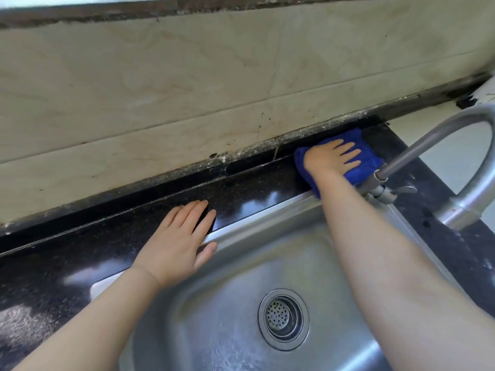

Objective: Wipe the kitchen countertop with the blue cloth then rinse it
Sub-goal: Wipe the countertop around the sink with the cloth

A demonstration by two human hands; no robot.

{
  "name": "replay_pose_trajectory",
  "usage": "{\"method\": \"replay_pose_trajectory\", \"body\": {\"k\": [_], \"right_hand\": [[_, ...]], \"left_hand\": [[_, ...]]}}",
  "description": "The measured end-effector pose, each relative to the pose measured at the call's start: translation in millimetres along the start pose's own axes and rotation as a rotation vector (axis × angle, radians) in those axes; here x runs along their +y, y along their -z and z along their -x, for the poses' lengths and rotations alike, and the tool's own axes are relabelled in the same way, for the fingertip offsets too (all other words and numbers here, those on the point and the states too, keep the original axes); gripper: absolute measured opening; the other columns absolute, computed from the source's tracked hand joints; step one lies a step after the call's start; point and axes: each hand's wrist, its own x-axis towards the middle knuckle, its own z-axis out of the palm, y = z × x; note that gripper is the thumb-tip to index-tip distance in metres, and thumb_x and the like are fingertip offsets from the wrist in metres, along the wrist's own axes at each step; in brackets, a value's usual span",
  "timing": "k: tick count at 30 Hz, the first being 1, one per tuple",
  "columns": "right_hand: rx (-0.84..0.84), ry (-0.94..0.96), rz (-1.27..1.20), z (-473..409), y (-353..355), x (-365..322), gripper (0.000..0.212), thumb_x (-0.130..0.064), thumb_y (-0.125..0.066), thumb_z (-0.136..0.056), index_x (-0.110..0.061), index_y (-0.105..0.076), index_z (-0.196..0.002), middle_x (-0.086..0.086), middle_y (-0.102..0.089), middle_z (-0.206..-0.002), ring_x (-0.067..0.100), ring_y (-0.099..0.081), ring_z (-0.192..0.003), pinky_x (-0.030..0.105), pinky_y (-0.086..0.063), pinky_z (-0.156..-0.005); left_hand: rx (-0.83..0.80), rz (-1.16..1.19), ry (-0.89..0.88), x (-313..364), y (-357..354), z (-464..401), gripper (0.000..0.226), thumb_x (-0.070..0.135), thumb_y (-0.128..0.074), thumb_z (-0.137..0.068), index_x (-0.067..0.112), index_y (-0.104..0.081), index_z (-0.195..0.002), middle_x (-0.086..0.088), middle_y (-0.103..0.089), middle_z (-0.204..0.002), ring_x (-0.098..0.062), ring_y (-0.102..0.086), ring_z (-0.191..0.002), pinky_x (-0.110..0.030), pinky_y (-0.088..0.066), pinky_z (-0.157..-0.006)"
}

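The blue cloth lies flat on the black speckled countertop, on the narrow strip between the sink and the wall, close to the faucet base. My right hand presses down on the cloth with fingers spread, covering its middle. My left hand rests palm down, empty, across the counter and the sink's back rim, fingers apart. The steel sink fills the lower middle, with its round drain strainer visible.
A curved grey faucet arches at the right, its base and lever just beside the cloth. A beige tiled wall with a grimy bottom seam rises right behind the counter strip. More dark counter runs at far left and right.
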Motion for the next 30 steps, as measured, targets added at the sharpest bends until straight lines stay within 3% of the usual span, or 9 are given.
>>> {"method": "replay_pose_trajectory", "body": {"k": [5, 10, 13, 16, 18, 21, 24, 26, 30], "right_hand": [[-0.010, -0.002, -0.004, 8, -1, -5, 0.064, -0.035, -0.024, -0.099, -0.003, 0.000, -0.149, 0.015, 0.007, -0.157, 0.036, 0.010, -0.143, 0.050, 0.006, -0.115], [-0.081, 0.292, 0.072, 131, -42, -35, 0.064, -0.033, -0.024, -0.099, 0.000, 0.003, -0.147, 0.020, 0.009, -0.156, 0.039, 0.011, -0.142, 0.049, 0.007, -0.114], [-0.109, 0.534, 0.154, 189, -57, -45, 0.064, -0.032, -0.025, -0.099, 0.001, 0.003, -0.147, 0.023, 0.006, -0.155, 0.041, 0.010, -0.142, 0.049, 0.005, -0.115], [-0.082, 0.810, 0.221, 171, -45, -20, 0.057, -0.030, -0.027, -0.099, -0.002, -0.012, -0.147, 0.021, -0.013, -0.154, 0.038, -0.007, -0.142, 0.047, -0.011, -0.114], [-0.029, 0.791, 0.215, 138, -33, 2, 0.056, -0.031, -0.028, -0.098, -0.004, -0.019, -0.147, 0.019, -0.019, -0.153, 0.037, -0.013, -0.141, 0.048, -0.017, -0.112], [-0.034, 0.527, 0.196, 113, -21, 15, 0.061, -0.037, -0.024, -0.098, -0.006, -0.011, -0.149, 0.018, -0.005, -0.157, 0.037, -0.003, -0.143, 0.049, -0.005, -0.115], [-0.086, 0.400, 0.187, 140, -29, -7, 0.061, -0.034, -0.020, -0.099, -0.005, -0.005, -0.149, 0.017, 0.002, -0.157, 0.037, 0.003, -0.144, 0.048, 0.002, -0.115], [-0.078, 0.448, 0.196, 181, -43, -28, 0.060, -0.033, -0.020, -0.099, -0.003, -0.005, -0.149, 0.018, 0.002, -0.157, 0.038, 0.003, -0.143, 0.047, 0.002, -0.115], [-0.102, 0.813, 0.251, 299, -82, -59, 0.063, -0.037, -0.023, -0.098, -0.002, -0.004, -0.148, 0.020, 0.001, -0.156, 0.039, 0.003, -0.143, 0.046, 0.001, -0.116]], "left_hand": [[0.002, -0.028, -0.017, 0, 0, -1, 0.058, 0.043, -0.036, -0.086, 0.001, -0.058, -0.120, -0.022, -0.058, -0.123, -0.033, -0.046, -0.117, -0.042, -0.027, -0.100], [-0.021, 0.071, 0.034, 3, 6, 1, 0.060, 0.035, -0.037, -0.084, -0.004, -0.043, -0.129, -0.024, -0.057, -0.124, -0.036, -0.058, -0.110, -0.047, -0.045, -0.095], [-0.007, 0.180, 0.109, 5, 10, 1, 0.062, 0.027, -0.037, -0.082, -0.011, -0.040, -0.130, -0.031, -0.052, -0.125, -0.042, -0.056, -0.110, -0.054, -0.043, -0.093], [0.057, 0.260, 0.220, 8, 24, 9, 0.060, 0.022, -0.034, -0.081, -0.015, -0.043, -0.127, -0.033, -0.053, -0.122, -0.044, -0.055, -0.109, -0.047, -0.040, -0.099], [0.122, 0.217, 0.273, 8, 33, 32, 0.056, 0.021, -0.034, -0.082, -0.011, -0.047, -0.126, -0.027, -0.056, -0.122, -0.040, -0.056, -0.109, -0.048, -0.036, -0.103], [0.094, 0.146, 0.479, 5, 44, 106, 0.054, 0.026, -0.028, -0.088, 0.000, -0.047, -0.132, -0.016, -0.051, -0.134, -0.029, -0.047, -0.125, -0.049, -0.021, -0.110], [0.029, 0.104, 0.709, -2, 51, 193, 0.057, 0.032, -0.023, -0.089, 0.006, -0.045, -0.135, -0.012, -0.044, -0.142, -0.026, -0.038, -0.133, -0.051, -0.017, -0.111], [0.003, 0.103, 0.824, -4, 51, 240, 0.060, 0.035, -0.021, -0.089, 0.007, -0.045, -0.136, -0.012, -0.042, -0.143, -0.026, -0.036, -0.134, -0.052, -0.017, -0.111], [-0.022, 0.068, 0.901, 9, 42, 288, 0.058, 0.035, -0.022, -0.090, 0.008, -0.048, -0.134, -0.013, -0.043, -0.143, -0.026, -0.037, -0.134, -0.051, -0.020, -0.110]]}}
